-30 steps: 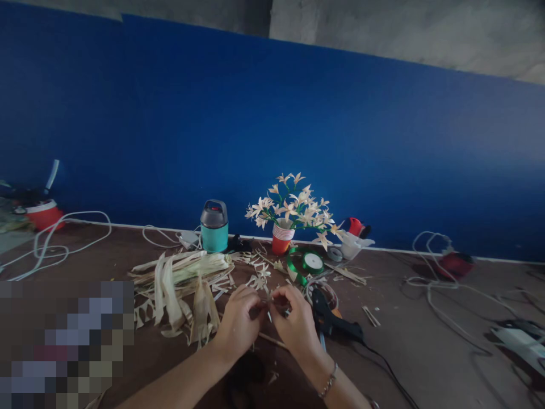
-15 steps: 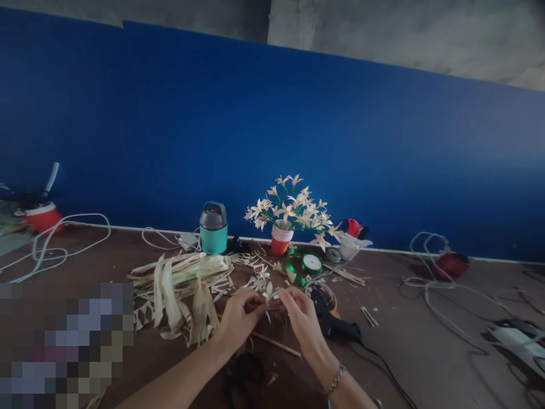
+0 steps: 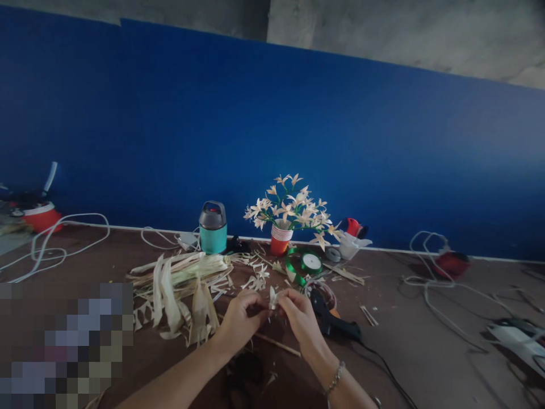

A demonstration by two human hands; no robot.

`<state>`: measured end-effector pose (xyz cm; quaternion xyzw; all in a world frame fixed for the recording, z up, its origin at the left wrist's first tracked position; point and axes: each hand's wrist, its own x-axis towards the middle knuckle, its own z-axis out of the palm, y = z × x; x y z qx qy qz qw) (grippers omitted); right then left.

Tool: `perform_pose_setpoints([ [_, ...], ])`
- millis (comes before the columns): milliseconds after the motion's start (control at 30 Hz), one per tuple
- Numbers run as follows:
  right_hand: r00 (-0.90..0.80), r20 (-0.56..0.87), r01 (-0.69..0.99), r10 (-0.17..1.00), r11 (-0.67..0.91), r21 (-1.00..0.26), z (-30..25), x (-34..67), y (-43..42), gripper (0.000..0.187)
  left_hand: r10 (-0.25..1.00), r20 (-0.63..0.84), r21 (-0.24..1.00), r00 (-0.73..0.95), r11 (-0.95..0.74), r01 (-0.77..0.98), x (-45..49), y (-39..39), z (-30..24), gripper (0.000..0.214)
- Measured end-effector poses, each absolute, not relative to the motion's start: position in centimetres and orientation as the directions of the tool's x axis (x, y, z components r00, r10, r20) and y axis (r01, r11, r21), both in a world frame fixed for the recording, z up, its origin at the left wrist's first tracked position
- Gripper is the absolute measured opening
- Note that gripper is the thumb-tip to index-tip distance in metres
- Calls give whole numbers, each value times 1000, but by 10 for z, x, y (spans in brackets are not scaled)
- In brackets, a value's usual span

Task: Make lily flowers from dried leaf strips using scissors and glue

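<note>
Between my fingertips is a small pale husk flower [image 3: 273,296], its petals pointing up. My left hand [image 3: 243,319] pinches it from the left, thumb against fingers. On the other side my right hand [image 3: 298,316] is closed on its edge, a bracelet at the wrist. Just beyond lie loose cut husk petals [image 3: 259,276]. Left of my hands spreads a pile of dried corn husks [image 3: 183,272]. A black glue gun [image 3: 336,324] rests close to my right hand. Dark scissors [image 3: 242,375], hard to make out, lie below my left wrist.
Behind the hands, finished husk flowers [image 3: 298,207] stand in red and white cups [image 3: 281,238]. A teal lidded container [image 3: 213,237], a green ribbon spool [image 3: 310,262] and a white bowl [image 3: 351,248] are nearby. The glue gun's cord [image 3: 387,369] runs toward the front; white cables [image 3: 430,284] lie right.
My hands have drawn closer together around the flower. Its petals, spread out before, now stand narrower and more upright between my fingers.
</note>
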<state>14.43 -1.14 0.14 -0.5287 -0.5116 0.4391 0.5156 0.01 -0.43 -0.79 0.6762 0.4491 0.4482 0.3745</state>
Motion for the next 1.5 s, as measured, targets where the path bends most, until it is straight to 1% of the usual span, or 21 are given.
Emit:
perform_pose_setpoints([
  [67, 81, 74, 101, 994, 65, -993, 2, 144, -12, 19, 951, 232, 927, 205, -280, 248, 0, -5, -6, 4],
  [133, 74, 90, 131, 993, 80, -988, 3, 145, -13, 18, 952, 208, 943, 225, -256, 213, -1, -5, -3, 9],
  [267, 47, 116, 166, 992, 107, -980, 7, 147, -14, 18, 940, 212, 950, 266, -263, 170, -4, -3, 0, 12],
  [467, -22, 135, 133, 991, 137, -982, 13, 149, -16, 17, 910, 242, 941, 336, -304, 146, -6, 0, -1, 15],
  [633, -56, 147, 129, 987, 153, -980, 9, 151, -14, 17, 908, 212, 964, 362, -256, 77, -7, 1, -4, 20],
  [833, -66, 121, 41, 990, 124, -991, 9, 151, -16, 17, 901, 190, 982, 389, -175, -73, -8, 2, -11, 24],
  [1033, -89, 126, 17, 988, 128, -992, 11, 151, -17, 20, 889, 181, 980, 422, -127, -154, -8, 2, -15, 22],
  [1100, -93, 117, 2, 989, 118, -993, 12, 151, -17, 19, 890, 153, 983, 429, -91, -162, -8, 3, -16, 22],
  [1200, -98, 83, -57, 992, 77, -995, 16, 152, -18, 10, 902, 81, 989, 425, -18, -149, -8, 3, -16, 23],
  [1300, -167, 14, -131, 986, -8, -991, 20, 153, -20, 18, 903, 22, 987, 430, 49, -154, -7, 3, -15, 23],
  [1400, -229, -22, -153, 973, -59, -986, 21, 155, -20, 11, 894, -28, 974, 448, 124, -187, -7, 1, -13, 24],
  [1500, -211, -24, -182, 977, -63, -981, 18, 155, -20, 8, 881, -99, 952, 463, 220, -215, -6, -1, -10, 26],
])
